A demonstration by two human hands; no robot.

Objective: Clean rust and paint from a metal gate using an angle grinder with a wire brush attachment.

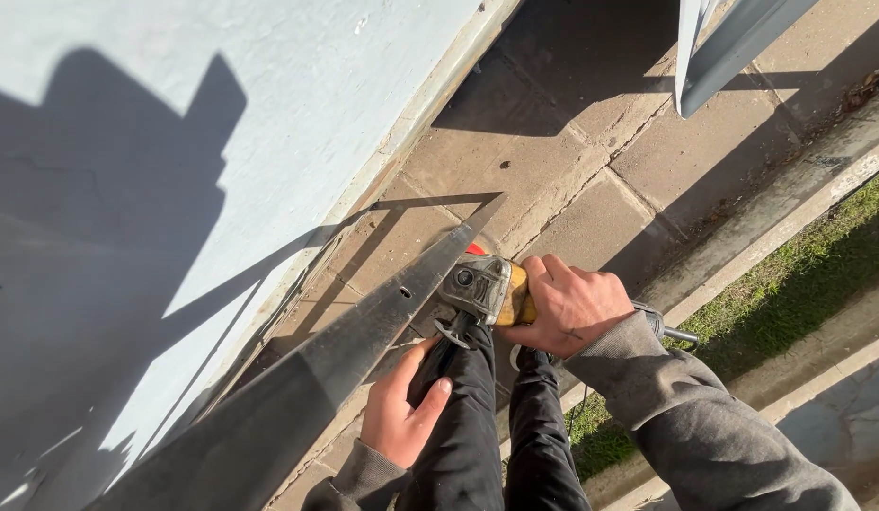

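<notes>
My right hand (570, 305) grips the yellow body of an angle grinder (485, 287) whose metal head sits against a long grey steel angle bar (364, 341). The bar runs from the lower left up to a pointed end near the middle of the view. My left hand (401, 405) wraps around the grinder's black side handle (443, 358), just below the bar. A bit of red guard shows behind the grinder head. The disc itself is hidden by the bar.
A pale blue painted wall (174, 142) fills the left side. Paving slabs (572, 123) lie below, with a concrete kerb and grass (799, 274) to the right. A grey metal frame (714, 47) stands at the top right. My dark trouser legs (506, 435) hang below.
</notes>
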